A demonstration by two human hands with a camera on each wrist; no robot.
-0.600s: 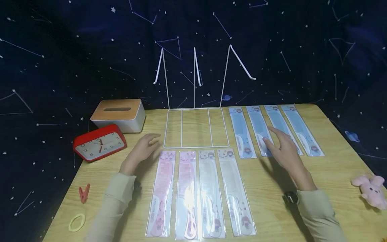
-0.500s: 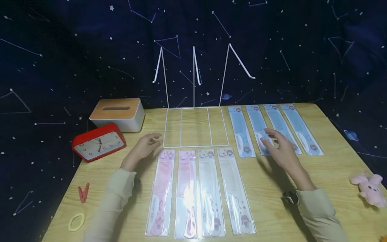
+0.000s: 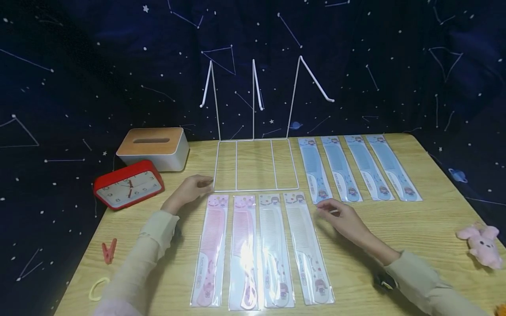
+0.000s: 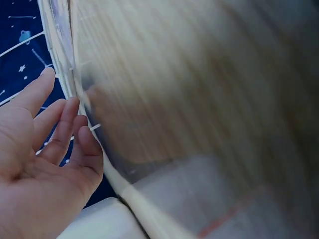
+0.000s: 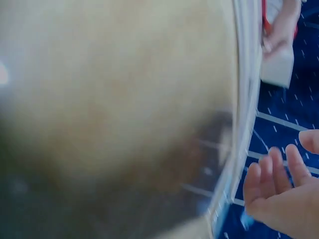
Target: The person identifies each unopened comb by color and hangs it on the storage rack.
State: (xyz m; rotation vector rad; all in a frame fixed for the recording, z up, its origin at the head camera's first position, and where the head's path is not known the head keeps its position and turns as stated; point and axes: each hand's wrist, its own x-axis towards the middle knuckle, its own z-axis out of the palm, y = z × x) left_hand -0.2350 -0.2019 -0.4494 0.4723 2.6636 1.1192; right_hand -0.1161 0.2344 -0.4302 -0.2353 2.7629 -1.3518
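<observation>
My left hand (image 3: pixel 193 188) is at the front left corner of a white wire rack (image 3: pixel 254 190), its fingertips overlapping the frame in the head view. In the left wrist view, the left hand (image 4: pixel 60 144) has loosely bent, spread fingers and holds nothing. Low over the table is my right hand (image 3: pixel 341 216), fingertips between a packaged clear comb (image 3: pixel 308 250) and the near end of a packaged blue comb (image 3: pixel 314 169). The right wrist view shows the right hand (image 5: pixel 281 189) with relaxed fingers around nothing. Two packaged pink combs (image 3: pixel 211 250) and another clear comb (image 3: pixel 276 250) lie in the front row.
Several blue-comb packs lie at the back right. Three hooks (image 3: pixel 315 79) rise from the rack. At left stand a tissue box (image 3: pixel 182 151) and a red clock (image 3: pixel 128 184); a red clip (image 3: pixel 109 251) and a yellow ring (image 3: pixel 99 289) lie nearer. A pink plush toy (image 3: pixel 484 246) sits right.
My right hand has moved left and nearer, away from over the blue combs to beside the clear comb. My left hand has shifted slightly right, up to the rack's corner.
</observation>
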